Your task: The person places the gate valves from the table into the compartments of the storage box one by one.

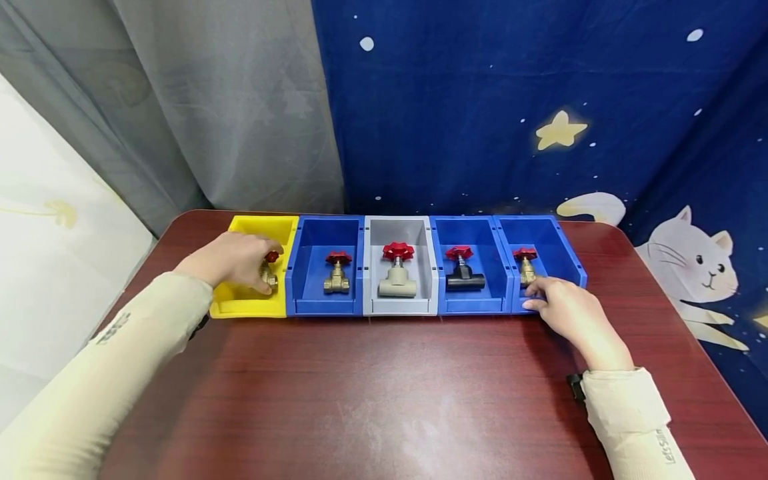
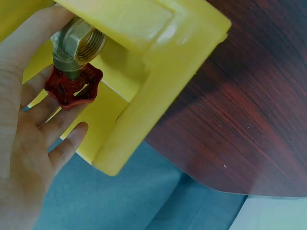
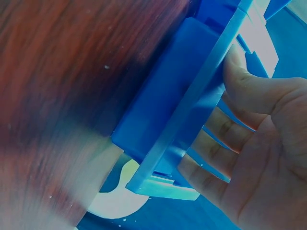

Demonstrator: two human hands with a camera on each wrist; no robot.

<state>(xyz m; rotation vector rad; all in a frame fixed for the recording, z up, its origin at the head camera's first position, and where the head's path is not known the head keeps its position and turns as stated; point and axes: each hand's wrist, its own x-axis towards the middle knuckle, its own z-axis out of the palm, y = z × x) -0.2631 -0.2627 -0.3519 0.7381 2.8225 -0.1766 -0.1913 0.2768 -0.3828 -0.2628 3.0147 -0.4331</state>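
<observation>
In the yellow bin [image 1: 249, 310] at the left end, my left hand [image 1: 237, 259] holds a brass gate valve with a red handwheel [image 2: 74, 88]. In the left wrist view, the thumb lies against its threaded brass body [image 2: 79, 44] and the fingers spread behind the wheel. My right hand [image 1: 567, 310] reaches over the front of the rightmost blue bin [image 3: 192, 91]. Its fingers are beside another brass gate valve [image 1: 527, 270], partly covering it. The right fingertips are hidden behind the bin wall, so their hold cannot be made out.
Between the hands stand a blue bin [image 1: 324, 308] with a brass valve [image 1: 337, 277], a grey bin [image 1: 400, 308] with a beige valve [image 1: 397, 283], and a blue bin [image 1: 474, 307] with a black valve [image 1: 463, 277]. They adjoin on a reddish-brown table [image 1: 384, 393], with curtains [image 1: 450, 100] behind.
</observation>
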